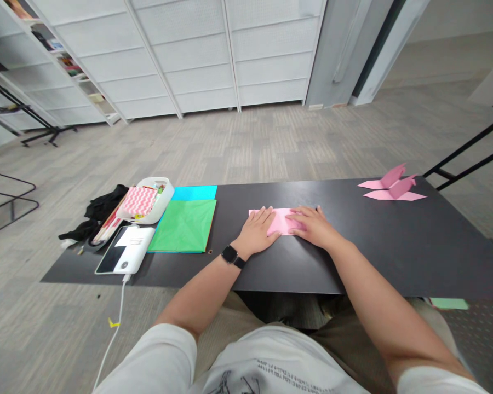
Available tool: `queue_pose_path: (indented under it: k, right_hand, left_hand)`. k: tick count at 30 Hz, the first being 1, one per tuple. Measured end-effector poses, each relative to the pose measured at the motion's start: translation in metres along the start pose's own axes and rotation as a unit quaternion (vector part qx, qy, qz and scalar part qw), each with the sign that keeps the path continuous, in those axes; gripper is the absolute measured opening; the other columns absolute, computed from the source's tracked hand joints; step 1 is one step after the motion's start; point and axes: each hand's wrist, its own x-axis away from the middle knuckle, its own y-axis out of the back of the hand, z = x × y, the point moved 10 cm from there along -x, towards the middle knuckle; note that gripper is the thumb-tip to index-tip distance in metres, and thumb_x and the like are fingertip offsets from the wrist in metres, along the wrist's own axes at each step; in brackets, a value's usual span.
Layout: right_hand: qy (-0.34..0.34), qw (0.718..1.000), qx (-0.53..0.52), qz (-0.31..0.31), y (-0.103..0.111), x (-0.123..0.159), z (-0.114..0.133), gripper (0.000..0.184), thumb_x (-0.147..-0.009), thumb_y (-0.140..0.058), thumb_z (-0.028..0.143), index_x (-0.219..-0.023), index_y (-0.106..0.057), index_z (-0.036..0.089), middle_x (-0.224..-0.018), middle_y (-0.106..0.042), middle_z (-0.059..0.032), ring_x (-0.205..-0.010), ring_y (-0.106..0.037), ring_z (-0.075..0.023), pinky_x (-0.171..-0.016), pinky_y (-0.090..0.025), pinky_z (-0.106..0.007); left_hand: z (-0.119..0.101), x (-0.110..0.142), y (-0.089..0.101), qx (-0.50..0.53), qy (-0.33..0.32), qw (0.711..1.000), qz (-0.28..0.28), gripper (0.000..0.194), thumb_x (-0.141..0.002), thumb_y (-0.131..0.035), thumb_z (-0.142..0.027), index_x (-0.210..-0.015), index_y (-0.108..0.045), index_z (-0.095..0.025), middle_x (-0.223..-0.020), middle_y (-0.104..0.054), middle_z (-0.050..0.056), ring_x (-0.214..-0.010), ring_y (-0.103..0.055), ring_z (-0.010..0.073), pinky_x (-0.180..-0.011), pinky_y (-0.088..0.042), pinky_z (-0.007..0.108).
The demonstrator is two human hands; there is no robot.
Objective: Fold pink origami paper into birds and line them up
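A pink sheet of paper point(282, 223), folded into a long strip, lies flat on the dark table point(353, 246) in front of me. My left hand point(258, 231), with a black watch on its wrist, rests over the strip's left end with fingers spread. Over the right end lies my right hand point(312, 225), its fingers stretched out and pressing on the paper. Both ends of the strip are partly hidden under the hands. Two pink folded paper birds point(401, 189) stand at the table's far right.
Left of my hands lies a stack of green paper point(184, 225) above blue sheets point(197, 192). Beyond it are a white basket point(166, 191) with a pink patterned item, a white device point(137, 249) with a cable, and black cloth point(104, 202). White cabinets point(197, 60) stand behind.
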Motion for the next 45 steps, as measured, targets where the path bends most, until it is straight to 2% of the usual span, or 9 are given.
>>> queue_pose_path:
  k: [11, 17, 21, 24, 28, 34, 39, 42, 45]
  right_hand:
    - [-0.041, 0.999, 0.0, 0.008, 0.002, 0.003, -0.009, 0.054, -0.097, -0.07, 0.054, -0.149, -0.065, 0.037, -0.164, -0.055, -0.0109, -0.15, -0.05, -0.0412, -0.123, -0.009, -0.088]
    - [-0.038, 0.999, 0.005, 0.007, 0.002, 0.003, -0.008, 0.054, -0.098, -0.069, 0.055, -0.148, -0.065, 0.037, -0.164, -0.055, -0.0108, -0.15, -0.05, -0.0411, -0.123, -0.008, -0.087]
    - [-0.035, 0.999, 0.009, 0.008, 0.003, 0.002, -0.006, 0.053, -0.098, -0.069, 0.055, -0.148, -0.064, 0.036, -0.163, -0.056, -0.0108, -0.149, -0.05, -0.0408, -0.123, -0.009, -0.088]
    - [-0.034, 0.999, 0.011, 0.009, 0.003, 0.002, -0.006, 0.053, -0.098, -0.069, 0.055, -0.147, -0.065, 0.035, -0.163, -0.056, -0.0111, -0.149, -0.05, -0.0408, -0.123, -0.01, -0.088]
    - [-0.031, 0.999, 0.023, 0.006, 0.004, 0.002, -0.004, 0.053, -0.098, -0.07, 0.054, -0.147, -0.065, 0.037, -0.163, -0.056, -0.0111, -0.148, -0.051, -0.0415, -0.123, -0.013, -0.087]
    - [-0.038, 0.999, 0.01, 0.008, 0.006, 0.004, -0.007, 0.053, -0.098, -0.068, 0.055, -0.148, -0.066, 0.038, -0.164, -0.056, -0.0098, -0.149, -0.05, -0.0407, -0.123, -0.01, -0.087]
    - [-0.106, 0.994, 0.018, -0.022, 0.021, 0.015, -0.055, 0.05, -0.096, -0.069, 0.057, -0.142, -0.071, 0.038, -0.161, -0.058, -0.0079, -0.151, -0.046, -0.0436, -0.12, -0.012, -0.089]
    - [-0.157, 0.984, 0.02, -0.081, 0.039, 0.02, -0.087, 0.042, -0.099, -0.063, 0.054, -0.133, -0.077, 0.033, -0.153, -0.065, -0.0104, -0.144, -0.054, -0.0418, -0.121, -0.023, -0.084]
    - [-0.101, 0.988, -0.016, -0.117, 0.045, 0.015, -0.08, 0.04, -0.1, -0.058, 0.037, -0.135, -0.076, 0.029, -0.142, -0.072, -0.0112, -0.135, -0.062, -0.0348, -0.121, -0.042, -0.065]
  left_hand:
    - [0.018, 0.004, 0.004, -0.018, 0.081, 0.996, -0.025, 0.092, -0.1, -0.052, -0.077, -0.17, -0.037, -0.019, -0.178, -0.034, 0.013, -0.165, -0.029, 0.0418, -0.135, -0.02, 0.07]
    - [0.046, 0.009, 0.008, -0.022, 0.133, 0.988, -0.075, 0.069, -0.109, -0.041, -0.064, -0.164, -0.048, -0.024, -0.174, -0.041, 0.015, -0.162, -0.037, 0.0415, -0.131, -0.023, 0.074]
    - [0.07, 0.014, 0.02, -0.039, 0.192, 0.973, -0.123, 0.072, -0.108, -0.046, -0.058, -0.162, -0.048, -0.009, -0.172, -0.039, 0.027, -0.161, -0.035, 0.0478, -0.13, -0.025, 0.075]
    - [0.051, 0.005, 0.028, -0.023, 0.104, 0.984, -0.146, 0.065, -0.11, -0.045, -0.046, -0.162, -0.045, -0.007, -0.175, -0.035, 0.024, -0.165, -0.031, 0.0415, -0.133, -0.029, 0.065]
    - [0.005, -0.006, 0.012, 0.014, -0.065, 0.994, -0.087, 0.06, -0.11, -0.047, -0.04, -0.164, -0.044, -0.013, -0.173, -0.044, 0.014, -0.164, -0.037, 0.0298, -0.136, -0.031, 0.049]
    - [0.0, -0.006, -0.002, 0.023, -0.056, 0.996, -0.058, 0.058, -0.109, -0.048, -0.041, -0.16, -0.049, -0.014, -0.17, -0.047, 0.016, -0.162, -0.041, 0.0319, -0.136, -0.031, 0.053]
    - [0.002, -0.006, -0.002, 0.021, -0.05, 0.998, -0.044, 0.059, -0.109, -0.048, -0.04, -0.161, -0.049, -0.012, -0.172, -0.044, 0.015, -0.162, -0.039, 0.0327, -0.137, -0.029, 0.053]
    - [0.002, -0.007, 0.001, 0.025, -0.055, 0.997, -0.048, 0.055, -0.108, -0.049, -0.039, -0.158, -0.053, -0.015, -0.171, -0.047, 0.015, -0.162, -0.04, 0.0314, -0.136, -0.03, 0.054]
    - [0.001, -0.007, 0.012, 0.03, -0.069, 0.994, -0.077, 0.042, -0.106, -0.054, -0.033, -0.143, -0.068, -0.019, -0.169, -0.05, 0.012, -0.159, -0.044, 0.0302, -0.134, -0.033, 0.054]
